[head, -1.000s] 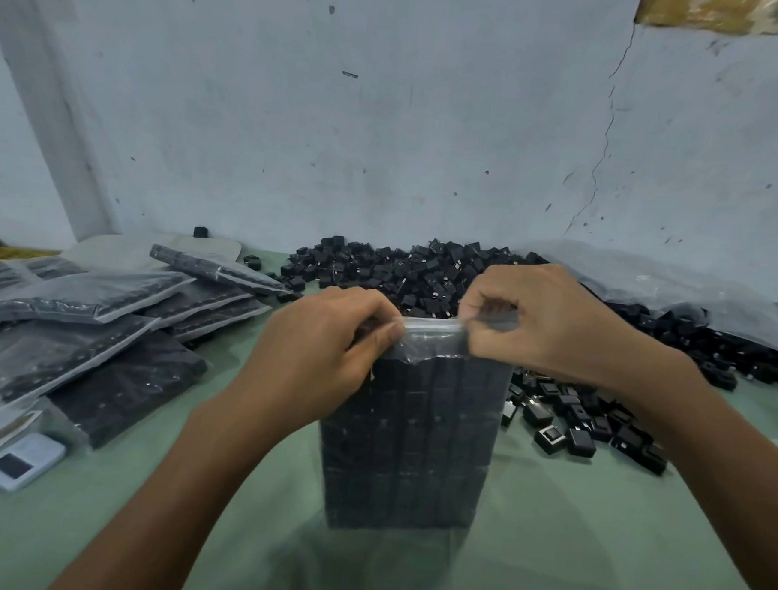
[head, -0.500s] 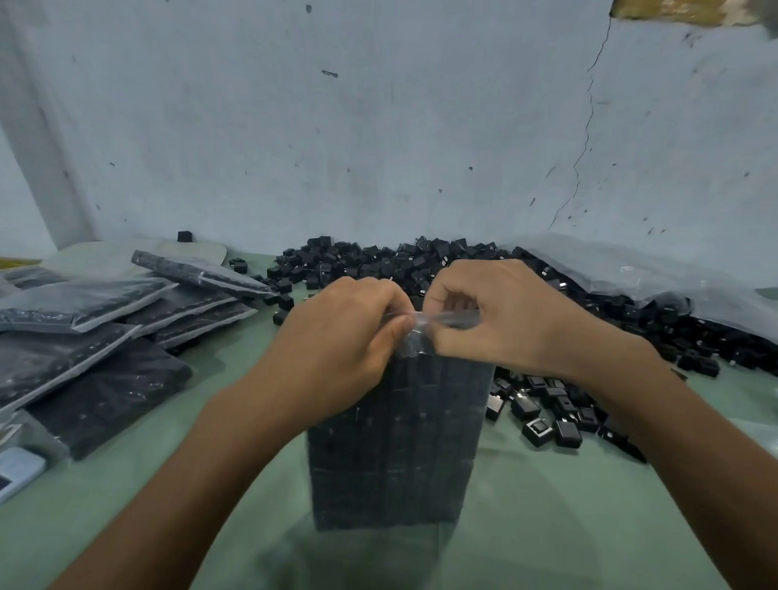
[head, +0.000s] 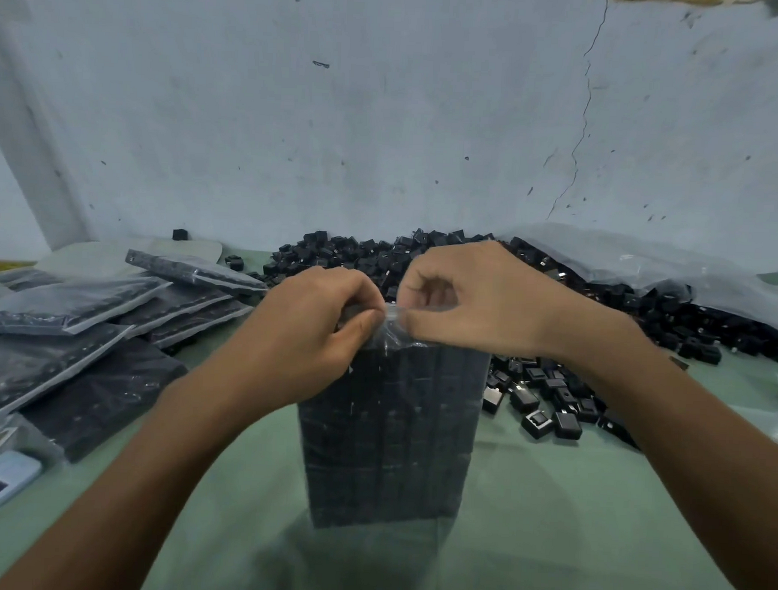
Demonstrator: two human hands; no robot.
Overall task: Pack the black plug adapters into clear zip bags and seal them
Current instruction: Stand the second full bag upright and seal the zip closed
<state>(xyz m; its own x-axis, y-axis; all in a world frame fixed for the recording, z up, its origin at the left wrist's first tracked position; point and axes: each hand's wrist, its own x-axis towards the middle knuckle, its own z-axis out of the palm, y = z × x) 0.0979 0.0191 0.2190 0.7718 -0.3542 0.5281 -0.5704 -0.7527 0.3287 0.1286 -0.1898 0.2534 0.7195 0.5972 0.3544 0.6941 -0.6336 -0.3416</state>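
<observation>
Since a sec ago our right hand (head: 471,298) has slid leftward along the top of the zip bag (head: 391,406), so both hands now sit almost knuckle to knuckle instead of at opposite ends. We've got the left hand (head: 318,332) & right hand each clamped in a pinch on the zip strip (head: 391,316), w/ only a small crumple of clear film showing between them. That meeting spot is left of the bag's middle. The bag stands upright on the green surface (head: 546,538) right in front of us, long axis vertical, zip running side to side across the top; it's packed full w/ black adapters (head: 393,473) in neat rows, top to bottom. What the next move turns on, we'd say: the left end of the zip lies under & just beyond the left hand, so that hand is nearer to it; the stretch to the right is hidden below the right hand, so we can't tell if it's pressed closed. Behind the bag a big heap of loose adapters (head: 380,254) runs off to the right, some spilling beside the bag's right side, partly under a clear plastic sheet (head: 656,262). At left, a stack of filled bags (head: 110,309) lies flat, prob. done.
</observation>
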